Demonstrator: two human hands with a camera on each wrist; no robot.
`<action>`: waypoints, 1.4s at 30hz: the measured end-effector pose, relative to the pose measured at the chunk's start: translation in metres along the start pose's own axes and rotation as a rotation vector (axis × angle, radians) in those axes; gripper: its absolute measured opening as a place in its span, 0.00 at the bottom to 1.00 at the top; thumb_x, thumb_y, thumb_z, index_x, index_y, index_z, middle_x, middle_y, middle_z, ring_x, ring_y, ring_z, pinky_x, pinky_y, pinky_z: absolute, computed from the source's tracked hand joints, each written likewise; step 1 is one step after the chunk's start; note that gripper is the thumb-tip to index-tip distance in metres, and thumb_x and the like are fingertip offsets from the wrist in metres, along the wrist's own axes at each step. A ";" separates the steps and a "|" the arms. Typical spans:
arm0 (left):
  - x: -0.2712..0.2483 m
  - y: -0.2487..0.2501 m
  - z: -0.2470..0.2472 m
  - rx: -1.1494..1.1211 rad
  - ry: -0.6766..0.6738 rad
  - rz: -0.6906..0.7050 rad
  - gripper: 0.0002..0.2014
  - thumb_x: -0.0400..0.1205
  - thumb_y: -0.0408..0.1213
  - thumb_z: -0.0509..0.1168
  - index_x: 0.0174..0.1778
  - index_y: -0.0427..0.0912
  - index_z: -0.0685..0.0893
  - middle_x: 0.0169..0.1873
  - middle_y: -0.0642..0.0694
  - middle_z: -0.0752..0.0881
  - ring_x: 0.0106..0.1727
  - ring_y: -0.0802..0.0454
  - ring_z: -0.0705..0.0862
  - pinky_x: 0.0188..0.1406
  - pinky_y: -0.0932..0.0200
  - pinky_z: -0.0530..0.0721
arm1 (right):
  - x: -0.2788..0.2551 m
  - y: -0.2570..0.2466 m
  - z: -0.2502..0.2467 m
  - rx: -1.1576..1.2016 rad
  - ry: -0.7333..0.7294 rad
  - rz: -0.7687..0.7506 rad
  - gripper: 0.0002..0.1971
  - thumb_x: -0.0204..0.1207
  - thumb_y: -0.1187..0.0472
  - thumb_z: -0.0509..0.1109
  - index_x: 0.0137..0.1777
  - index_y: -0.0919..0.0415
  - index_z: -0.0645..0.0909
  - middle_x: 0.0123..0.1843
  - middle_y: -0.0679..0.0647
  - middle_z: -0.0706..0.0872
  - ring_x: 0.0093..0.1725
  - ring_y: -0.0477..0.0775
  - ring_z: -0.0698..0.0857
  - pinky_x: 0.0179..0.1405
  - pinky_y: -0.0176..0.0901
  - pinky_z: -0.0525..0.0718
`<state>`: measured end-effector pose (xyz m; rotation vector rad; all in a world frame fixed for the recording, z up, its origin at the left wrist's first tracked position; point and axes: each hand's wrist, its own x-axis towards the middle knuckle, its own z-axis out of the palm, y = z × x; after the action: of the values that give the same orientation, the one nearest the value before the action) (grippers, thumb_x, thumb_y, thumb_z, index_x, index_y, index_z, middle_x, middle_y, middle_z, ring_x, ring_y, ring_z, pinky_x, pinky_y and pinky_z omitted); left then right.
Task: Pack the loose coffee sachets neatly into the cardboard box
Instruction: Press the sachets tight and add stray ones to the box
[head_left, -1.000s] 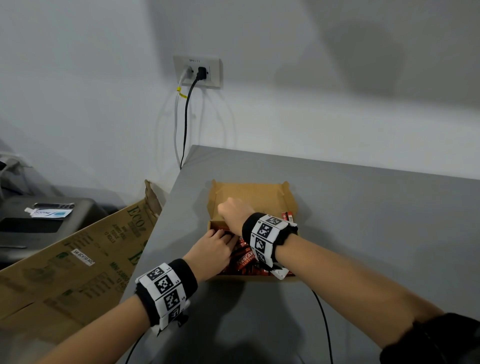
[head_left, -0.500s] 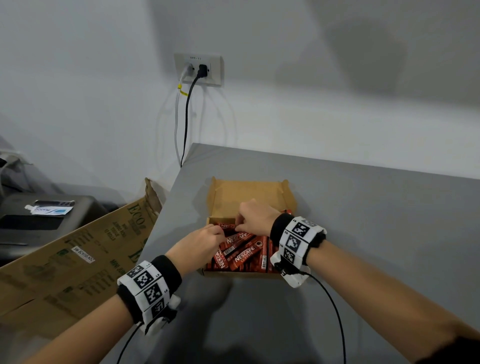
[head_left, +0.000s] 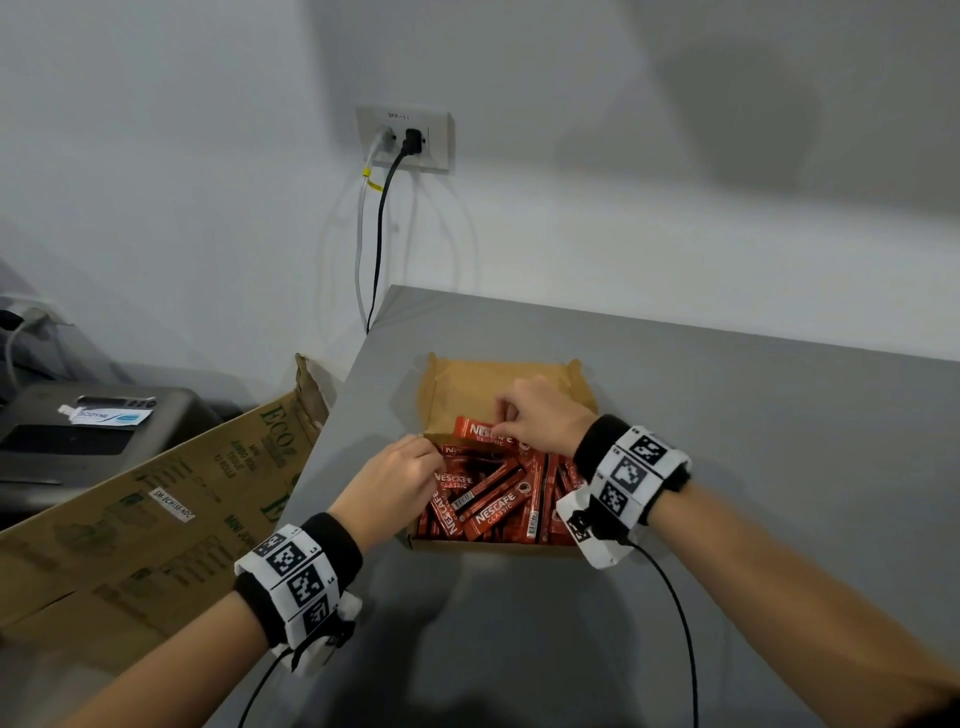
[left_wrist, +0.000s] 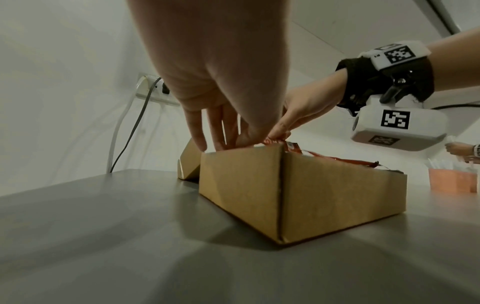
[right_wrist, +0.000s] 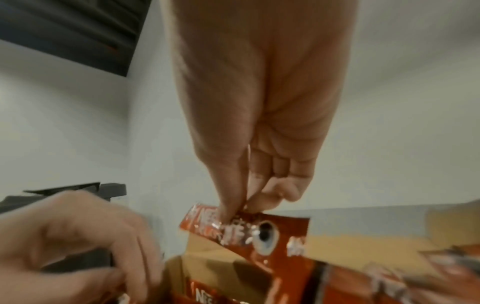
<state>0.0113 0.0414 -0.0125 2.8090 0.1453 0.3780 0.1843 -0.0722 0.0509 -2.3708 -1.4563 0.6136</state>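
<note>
An open brown cardboard box (head_left: 493, 548) (left_wrist: 285, 195) sits on the grey table, its lid flap (head_left: 493, 384) folded back. Several red Nescafe sachets (head_left: 493, 512) lie jumbled inside. My right hand (head_left: 501, 428) (right_wrist: 244, 207) pinches one red sachet (head_left: 478, 431) (right_wrist: 259, 232) by its upper edge between thumb and forefinger, lifted over the box's far left part. My left hand (head_left: 426, 467) (left_wrist: 221, 144) reaches over the box's left wall, its fingers pointing down onto the sachets there. What its fingertips touch is hidden.
The grey table (head_left: 727, 415) ends just left of the box. A large flattened carton (head_left: 156, 519) leans beside that edge, with a dark machine (head_left: 78, 431) behind it. A wall socket (head_left: 405, 140) has cables hanging down. An orange holder (left_wrist: 453, 181) stands further right.
My right hand has drawn back from the box's left corner and lifted one sachet out of the pile. My left hand has slid back to the left wall, uncovering the sachets.
</note>
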 end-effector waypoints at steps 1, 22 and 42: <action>0.001 0.001 0.000 0.002 0.016 -0.014 0.05 0.75 0.26 0.70 0.45 0.36 0.86 0.42 0.45 0.86 0.42 0.50 0.85 0.44 0.56 0.87 | -0.001 0.003 -0.002 0.016 0.020 0.002 0.07 0.76 0.61 0.71 0.49 0.65 0.83 0.49 0.57 0.86 0.46 0.51 0.84 0.49 0.38 0.84; 0.006 0.015 0.015 0.327 -0.234 -0.037 0.11 0.61 0.47 0.80 0.35 0.53 0.88 0.34 0.59 0.85 0.38 0.59 0.85 0.50 0.53 0.82 | -0.001 -0.013 0.003 0.175 0.173 -0.057 0.09 0.71 0.67 0.74 0.51 0.66 0.85 0.48 0.56 0.89 0.44 0.46 0.87 0.47 0.37 0.87; 0.004 0.028 0.007 0.645 -0.486 -0.087 0.18 0.70 0.47 0.74 0.53 0.44 0.88 0.53 0.38 0.86 0.60 0.40 0.82 0.63 0.28 0.73 | 0.021 -0.051 0.028 -0.358 -0.070 -0.116 0.09 0.79 0.73 0.59 0.55 0.70 0.78 0.58 0.66 0.80 0.56 0.65 0.82 0.44 0.45 0.74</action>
<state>0.0185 0.0138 -0.0094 3.3966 0.3257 -0.4617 0.1392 -0.0294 0.0455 -2.5198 -1.8539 0.4402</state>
